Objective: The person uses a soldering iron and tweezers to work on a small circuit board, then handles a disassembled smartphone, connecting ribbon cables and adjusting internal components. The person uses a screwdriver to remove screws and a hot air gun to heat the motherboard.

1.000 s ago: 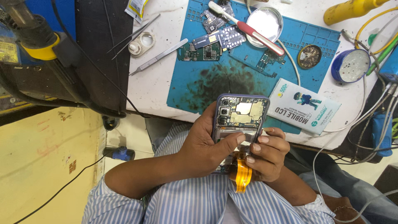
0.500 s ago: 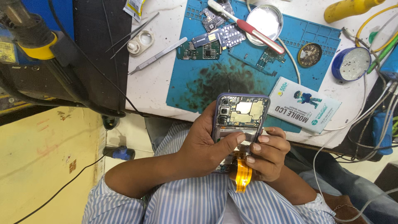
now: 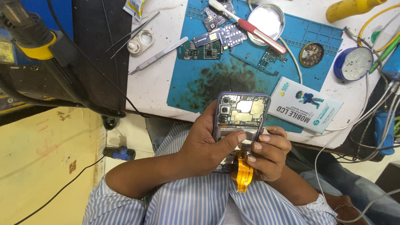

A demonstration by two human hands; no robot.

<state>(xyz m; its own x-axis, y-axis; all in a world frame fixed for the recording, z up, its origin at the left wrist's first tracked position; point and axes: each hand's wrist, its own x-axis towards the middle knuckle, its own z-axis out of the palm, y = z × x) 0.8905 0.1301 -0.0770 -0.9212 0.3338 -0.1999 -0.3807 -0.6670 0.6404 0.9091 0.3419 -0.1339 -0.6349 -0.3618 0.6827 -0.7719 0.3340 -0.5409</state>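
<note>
1. Circuitry shows bare in the opened purple-framed smartphone [image 3: 241,121], its back cover off, metal shields and twin camera lenses exposed.
2. We see our left hand [image 3: 206,143] grasping the phone, fingers wrapped behind, thumb pressed across its middle.
3. Our right hand [image 3: 268,152] clenches its lower edge, beside a glossy orange flex ribbon [image 3: 243,175].
4. The phone is held above our lap, just before the stained blue rubber mat [image 3: 216,83] on the white counter [image 3: 154,83].

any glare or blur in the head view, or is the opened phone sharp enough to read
Head view: even, bright light; the opened phone is sharp between the left hand and right hand; the round metal dish glares white; edges bow slightly from the wide lens.
</note>
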